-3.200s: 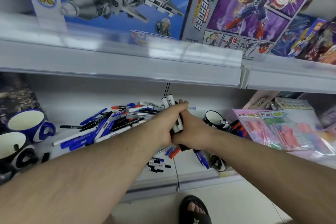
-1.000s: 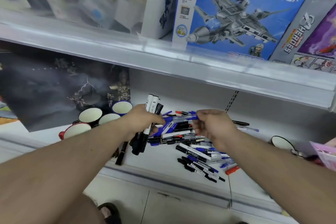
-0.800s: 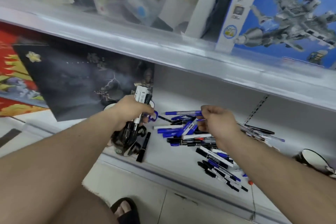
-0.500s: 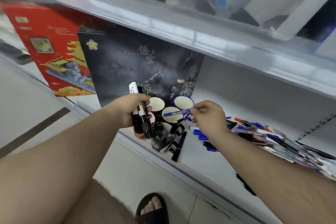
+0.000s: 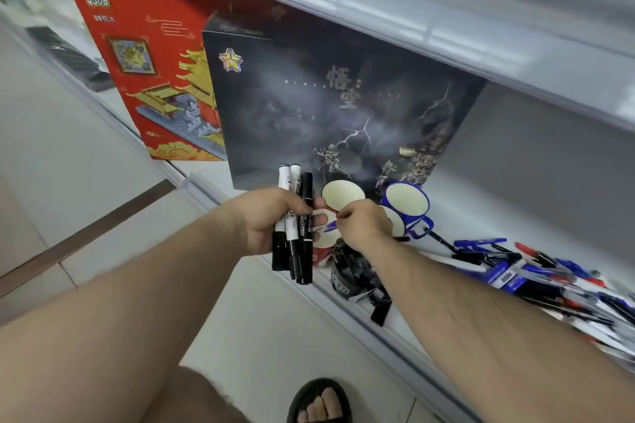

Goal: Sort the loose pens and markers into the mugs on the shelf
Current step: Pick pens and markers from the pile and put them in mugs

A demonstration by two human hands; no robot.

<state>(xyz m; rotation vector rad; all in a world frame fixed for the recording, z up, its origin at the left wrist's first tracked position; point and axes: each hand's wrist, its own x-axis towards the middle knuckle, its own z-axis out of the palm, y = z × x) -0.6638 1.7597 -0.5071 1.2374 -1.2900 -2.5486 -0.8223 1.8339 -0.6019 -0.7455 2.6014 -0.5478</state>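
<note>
Red box (image 5: 144, 55) reads "QSOA"; left hand (image 5: 266, 220) grips markers (image 5: 295, 227), right hand (image 5: 360, 225) fingers pinch a pen (image 5: 330, 226).

The markers (image 5: 292, 227) gripped in the left hand (image 5: 264, 220) look like smooth plastic, with white barrels and glossy black caps. The mugs (image 5: 407, 203) at about one o'clock from that hand have a shiny glazed or enamelled finish, cream inside and blue outside. The black mug (image 5: 347, 273) at the shelf's edge shows a slick, reflective side. The pile of pens (image 5: 536, 271) at three o'clock is glossy plastic in blue, black, red and white. The shelf (image 5: 515, 216) is smooth pale painted metal by the look of it, with a clear plastic strip (image 5: 412, 17) along the upper edge at twelve o'clock. The dark box (image 5: 326, 103) and the red box (image 5: 147, 55) are printed cardboard with a slight sheen. The floor (image 5: 68, 154) is smooth pale tile.
</note>
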